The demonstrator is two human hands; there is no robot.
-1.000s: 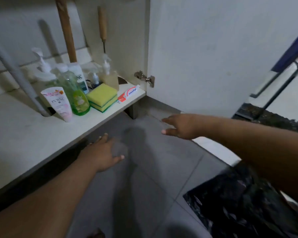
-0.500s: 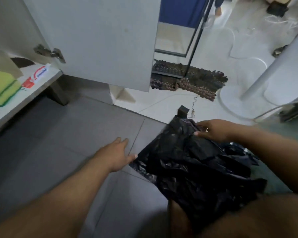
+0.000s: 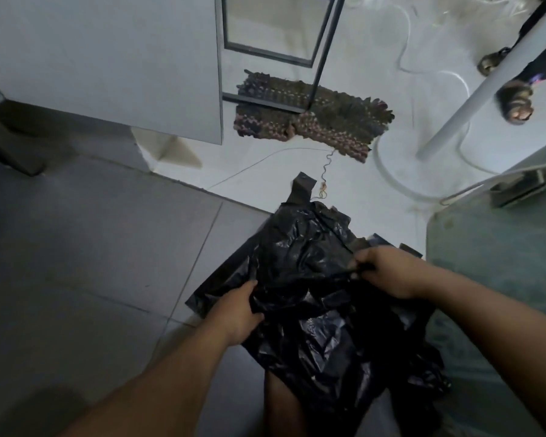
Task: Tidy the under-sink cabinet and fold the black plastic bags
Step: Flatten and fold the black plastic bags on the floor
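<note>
Both hands now gripping black plastic bags [image 3: 312,263]: left hand [image 3: 238,310] clamping near-left edge, right hand [image 3: 388,272] pinching right fold; pile stretching away toward mat [image 3: 312,121].

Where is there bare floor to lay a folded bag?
Grey floor tiles left of the crumpled black plastic bags, below the white cabinet door, lie bare. Crowded: both hands grip the pile; woven rug beyond.
</note>
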